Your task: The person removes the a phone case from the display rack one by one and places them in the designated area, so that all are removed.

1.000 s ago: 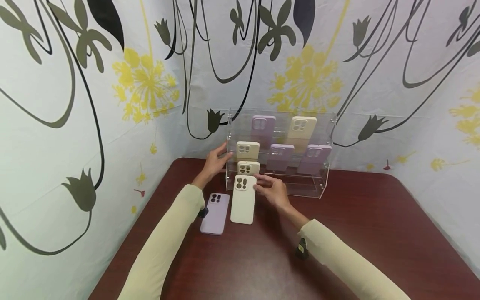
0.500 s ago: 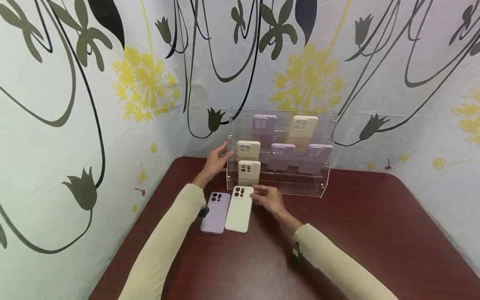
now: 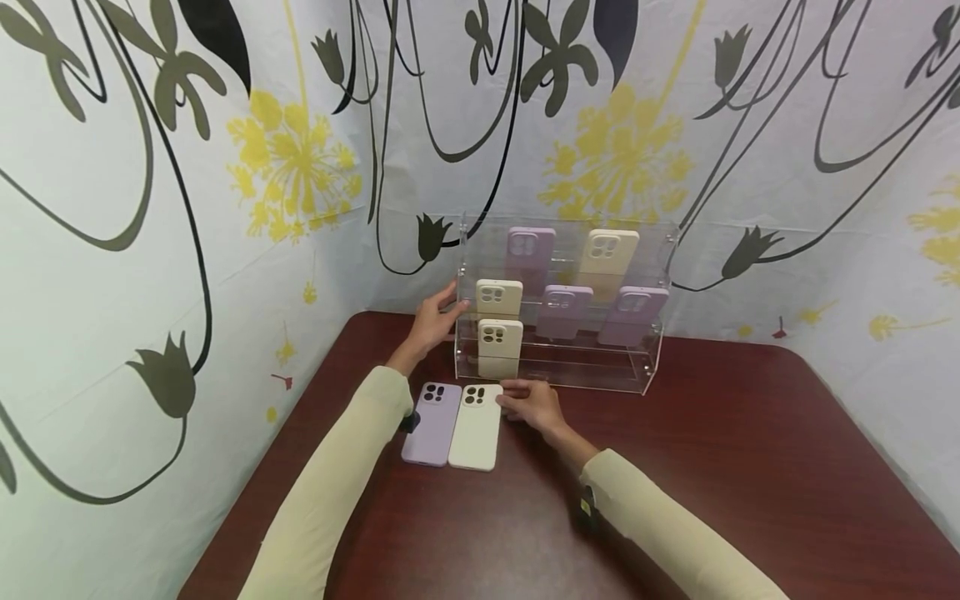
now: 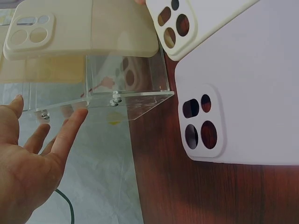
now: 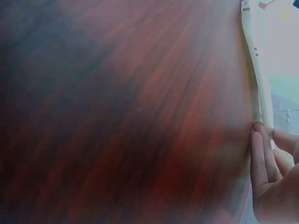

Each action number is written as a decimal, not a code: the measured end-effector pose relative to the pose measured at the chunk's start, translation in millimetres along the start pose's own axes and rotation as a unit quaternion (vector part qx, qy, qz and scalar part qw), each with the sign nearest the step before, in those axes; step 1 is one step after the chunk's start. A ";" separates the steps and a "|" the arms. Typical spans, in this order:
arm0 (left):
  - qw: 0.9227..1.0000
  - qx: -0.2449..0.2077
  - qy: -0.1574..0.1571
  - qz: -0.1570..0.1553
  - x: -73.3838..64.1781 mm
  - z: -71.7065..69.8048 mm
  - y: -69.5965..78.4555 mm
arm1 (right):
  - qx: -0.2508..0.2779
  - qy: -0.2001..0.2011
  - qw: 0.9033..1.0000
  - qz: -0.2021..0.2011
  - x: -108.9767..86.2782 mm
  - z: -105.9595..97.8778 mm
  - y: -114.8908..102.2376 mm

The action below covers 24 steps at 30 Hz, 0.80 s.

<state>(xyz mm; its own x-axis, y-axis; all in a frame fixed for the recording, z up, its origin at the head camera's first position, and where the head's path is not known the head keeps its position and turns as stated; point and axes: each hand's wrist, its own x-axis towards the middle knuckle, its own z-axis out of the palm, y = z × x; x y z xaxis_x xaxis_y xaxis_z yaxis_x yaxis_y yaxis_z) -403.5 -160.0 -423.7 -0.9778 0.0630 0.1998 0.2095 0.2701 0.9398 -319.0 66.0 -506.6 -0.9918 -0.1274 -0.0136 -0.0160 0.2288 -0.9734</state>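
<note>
Pinching the cream case point(image 3: 474, 435) just beside the lilac case point(image 3: 432, 429) on the table point(image 3: 517, 533), the right hand point(image 3: 536, 406) shows its grip edge-on only in its wrist view. The left wrist view best shows the left hand point(image 4: 33, 170), fingers spread by the clear rack point(image 3: 577, 372).

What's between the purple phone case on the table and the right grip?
In the head view, a cream phone case is between the purple phone case and the right grip.
</note>
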 end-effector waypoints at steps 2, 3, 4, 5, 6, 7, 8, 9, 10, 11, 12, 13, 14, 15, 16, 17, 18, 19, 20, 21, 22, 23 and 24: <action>1.000 0.001 0.001 0.000 -0.3 0.3 0.6 | -0.001 0.001 1.000 -0.003 0.2 0.3 0.2; 1.000 0.002 0.001 0.001 -0.2 0.2 0.6 | 0.001 0.001 1.000 -0.006 0.6 0.4 0.7; 1.000 0.002 0.001 0.001 -0.2 0.2 0.6 | 0.001 0.001 1.000 -0.008 0.9 0.6 1.0; 1.000 0.002 0.000 0.001 0.0 0.2 0.3 | 0.001 0.001 1.000 -0.010 1.2 0.8 1.3; 1.000 0.001 0.000 0.000 0.2 0.1 0.0 | 0.002 0.000 1.000 -0.012 1.6 1.1 1.9; 1.000 0.000 -0.001 0.000 0.5 0.1 -0.5 | 0.004 -0.001 1.000 -0.011 2.1 1.3 2.2; 1.000 0.000 -0.001 -0.001 0.8 0.1 -0.9 | 0.004 -0.001 1.000 -0.011 2.5 1.5 2.8; 1.000 -0.001 -0.002 -0.001 1.0 0.1 -1.3 | 0.004 -0.001 1.000 -0.014 3.0 1.9 3.6; 1.000 0.000 -0.002 -0.002 1.2 -0.2 -1.1 | 0.005 -0.002 1.000 -0.015 3.5 2.3 3.9; 1.000 0.000 -0.002 -0.003 1.5 -0.5 -1.0 | 0.006 -0.002 1.000 -0.015 4.2 2.7 4.2; 1.000 0.000 -0.001 -0.004 1.7 -0.8 -0.7 | 0.007 -0.001 1.000 -0.017 4.7 3.1 4.4; 1.000 0.001 -0.001 -0.004 2.0 -1.0 -0.4 | 0.006 0.000 1.000 -0.018 5.1 3.4 4.5; 1.000 0.000 0.000 -0.004 2.1 -1.1 0.2 | 0.005 0.001 1.000 -0.020 5.6 3.7 4.5; 1.000 -0.001 0.000 -0.003 2.3 -1.3 0.7 | 0.005 0.001 1.000 -0.023 5.9 4.0 4.4; 1.000 -0.003 0.002 -0.003 2.5 -1.4 1.2 | 0.005 0.001 1.000 -0.024 6.1 4.1 4.1; 1.000 -0.005 0.002 -0.003 2.5 -1.2 1.6 | 0.003 0.002 1.000 -0.025 6.2 4.2 3.9; 1.000 -0.009 0.002 -0.004 2.6 -1.1 1.8 | 0.002 0.002 1.000 -0.028 6.0 4.4 3.7; 1.000 -0.011 0.002 -0.005 2.8 -0.9 1.5 | 0.002 0.001 1.000 -0.030 5.9 4.5 3.7; 1.000 -0.013 0.002 -0.006 2.3 -0.5 1.7 | 0.001 0.001 1.000 -0.031 5.5 4.5 3.5; 1.000 -0.014 0.002 -0.007 1.9 -0.2 1.6 | 0.001 0.000 1.000 -0.031 5.1 4.6 3.7; 1.000 -0.014 0.002 -0.008 1.3 0.1 1.4 | 0.003 0.000 1.000 -0.028 4.8 4.6 3.8; 1.000 -0.012 0.002 -0.010 0.7 0.4 1.0 | 0.005 -0.001 1.000 -0.027 4.3 4.7 3.9; 1.000 -0.011 0.002 -0.011 0.2 0.5 0.3 | 0.008 -0.002 1.000 -0.026 3.8 4.8 4.1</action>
<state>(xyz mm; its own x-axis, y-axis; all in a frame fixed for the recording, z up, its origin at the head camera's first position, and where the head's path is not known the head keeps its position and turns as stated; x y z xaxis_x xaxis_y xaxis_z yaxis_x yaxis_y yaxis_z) -403.6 -159.4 -423.5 -0.9821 0.0532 0.1805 0.1881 0.2506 0.9496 -322.2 61.8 -511.7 -0.9891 -0.1430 0.0359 -0.0653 0.2068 -0.9762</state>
